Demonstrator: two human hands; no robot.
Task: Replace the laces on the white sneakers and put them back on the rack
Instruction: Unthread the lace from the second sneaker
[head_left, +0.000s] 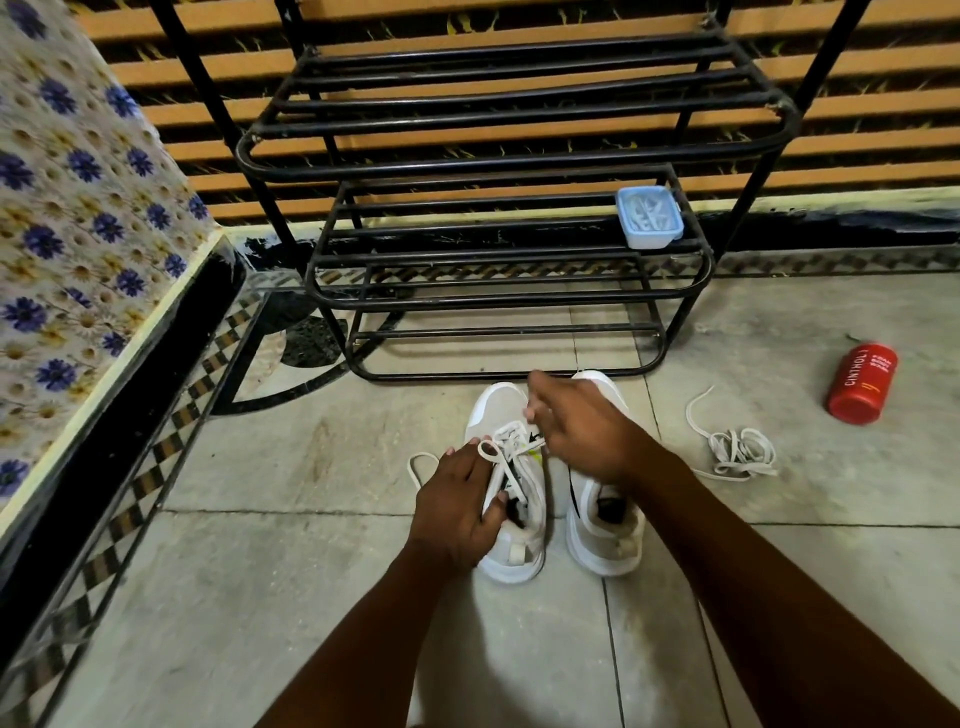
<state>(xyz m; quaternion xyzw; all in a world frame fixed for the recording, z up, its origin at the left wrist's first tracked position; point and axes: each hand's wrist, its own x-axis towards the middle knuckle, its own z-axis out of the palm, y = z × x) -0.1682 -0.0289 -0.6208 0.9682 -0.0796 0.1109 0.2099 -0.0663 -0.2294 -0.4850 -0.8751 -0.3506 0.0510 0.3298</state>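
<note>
Two white sneakers on floor, side by side just before rack, toes toward it, heels toward us: left sneaker, right sneaker. R hand blurred, hides right toe; we can't tell grip, maybe pinching lace. L hand grips left sneaker's collar. Open floor to left; lace heap to right.
</note>
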